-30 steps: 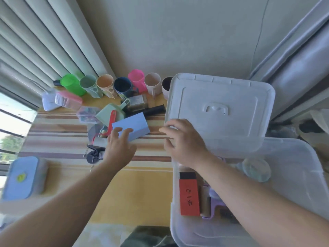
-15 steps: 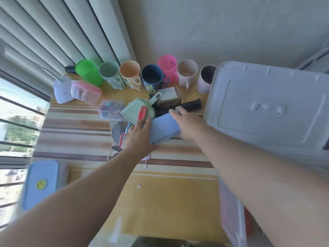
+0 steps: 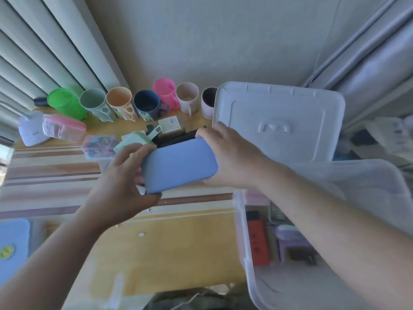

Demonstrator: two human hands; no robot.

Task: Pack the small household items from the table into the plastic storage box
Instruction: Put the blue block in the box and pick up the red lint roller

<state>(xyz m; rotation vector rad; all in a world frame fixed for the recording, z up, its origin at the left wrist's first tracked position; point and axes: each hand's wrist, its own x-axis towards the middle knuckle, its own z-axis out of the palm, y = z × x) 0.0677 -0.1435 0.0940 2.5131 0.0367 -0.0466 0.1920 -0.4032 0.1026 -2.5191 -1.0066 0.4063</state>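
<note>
Head view: looking down over a striped counter (image 3: 55, 173) by a window blind, with a clear plastic storage box (image 3: 245, 242) at the right.
Blue case: a flat, rounded, pale blue case (image 3: 178, 166) is held in the air above the counter, just left of the box.
Left hand: the left hand (image 3: 120, 186) grips the case's near left end, fingers curled over its top edge.
Right hand: the right hand (image 3: 230, 157) grips the far right end, fingers wrapped over it.
Handling: it looks light and smooth, perhaps slippery; whether it is stiff or soft I cannot tell. Holding both short ends seems secure.
Box: open, already holding a red packet (image 3: 257, 242); its white lid (image 3: 279, 121) stands propped behind.
Still on the counter: a row of cups (image 3: 147, 104) and a small clear box of clips (image 3: 98, 146).
</note>
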